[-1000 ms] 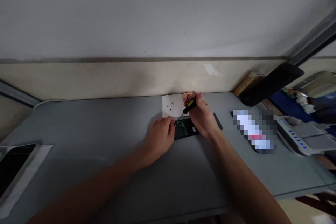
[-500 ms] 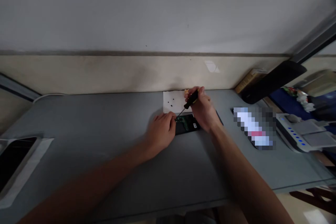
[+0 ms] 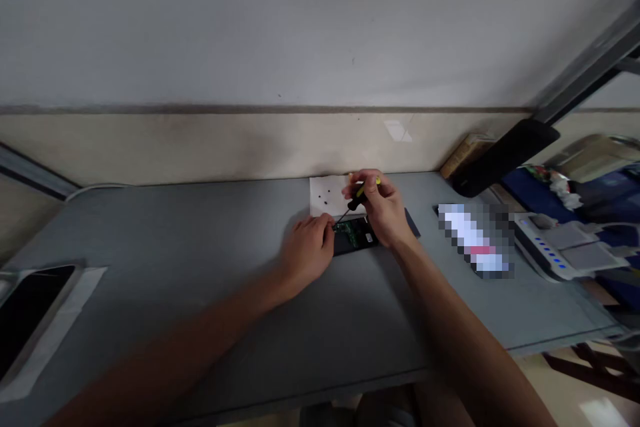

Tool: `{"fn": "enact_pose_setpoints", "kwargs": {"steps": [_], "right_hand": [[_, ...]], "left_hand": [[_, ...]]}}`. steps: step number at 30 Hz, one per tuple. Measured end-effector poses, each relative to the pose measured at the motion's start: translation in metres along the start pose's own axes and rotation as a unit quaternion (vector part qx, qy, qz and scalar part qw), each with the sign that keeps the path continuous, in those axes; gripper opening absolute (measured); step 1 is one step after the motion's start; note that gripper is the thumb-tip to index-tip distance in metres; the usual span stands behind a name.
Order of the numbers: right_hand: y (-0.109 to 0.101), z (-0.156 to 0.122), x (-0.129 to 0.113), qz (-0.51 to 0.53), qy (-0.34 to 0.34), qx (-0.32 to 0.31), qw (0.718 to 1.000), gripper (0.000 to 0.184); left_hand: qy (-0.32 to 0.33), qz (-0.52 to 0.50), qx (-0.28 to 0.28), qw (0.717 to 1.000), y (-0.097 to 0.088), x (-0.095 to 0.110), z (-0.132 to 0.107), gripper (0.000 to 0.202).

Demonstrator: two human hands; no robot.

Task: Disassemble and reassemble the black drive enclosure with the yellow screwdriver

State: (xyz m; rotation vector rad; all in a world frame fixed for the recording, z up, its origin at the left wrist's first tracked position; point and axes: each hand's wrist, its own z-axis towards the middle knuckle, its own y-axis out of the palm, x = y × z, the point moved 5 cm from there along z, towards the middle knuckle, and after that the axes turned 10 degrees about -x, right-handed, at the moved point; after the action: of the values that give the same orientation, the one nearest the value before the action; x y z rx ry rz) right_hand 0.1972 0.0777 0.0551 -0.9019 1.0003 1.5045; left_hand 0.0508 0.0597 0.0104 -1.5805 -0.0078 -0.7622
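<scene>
A dark opened phone (image 3: pixel 356 237) with a green circuit board showing lies flat on the grey table (image 3: pixel 200 260). My left hand (image 3: pixel 306 252) rests curled on its left end and holds it down. My right hand (image 3: pixel 383 207) grips a small black and yellow screwdriver (image 3: pixel 358 196), whose thin tip slants down to the board beside my left fingers. Behind the phone lies a white sheet of paper (image 3: pixel 325 195) with a few small dark screws on it.
A black phone on a pale sheet (image 3: pixel 30 313) lies at the table's left edge. A blurred white object (image 3: pixel 475 240) lies to the right, a white device with blue lights (image 3: pixel 550 250) beyond it. A dark slab (image 3: pixel 505 157) leans on the wall.
My right hand has turned the screwdriver a little, so its yellow end now shows at the top. The view has shifted slightly. My left hand has stayed on the phone.
</scene>
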Motion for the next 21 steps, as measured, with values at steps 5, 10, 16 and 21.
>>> {"fn": "enact_pose_setpoints", "kwargs": {"steps": [5,10,16,21], "right_hand": [[0.006,-0.002,-0.001,-0.007,-0.032,0.050,0.998,0.048],[0.017,-0.021,-0.055,-0.113,-0.139,0.027,0.983,0.029],[-0.026,-0.043,-0.069,-0.532,0.021,-0.173,0.828,0.035],[-0.074,-0.055,-0.042,-0.674,0.195,-0.280,0.656,0.069]], "left_hand": [[-0.007,0.011,-0.019,1.000,-0.002,0.003,0.000,0.023],[0.021,0.025,-0.021,0.999,-0.003,0.005,-0.001,0.024],[0.039,0.036,-0.014,0.998,-0.001,0.005,-0.002,0.021],[0.089,0.024,-0.009,0.996,0.000,0.008,-0.003,0.018]]}}
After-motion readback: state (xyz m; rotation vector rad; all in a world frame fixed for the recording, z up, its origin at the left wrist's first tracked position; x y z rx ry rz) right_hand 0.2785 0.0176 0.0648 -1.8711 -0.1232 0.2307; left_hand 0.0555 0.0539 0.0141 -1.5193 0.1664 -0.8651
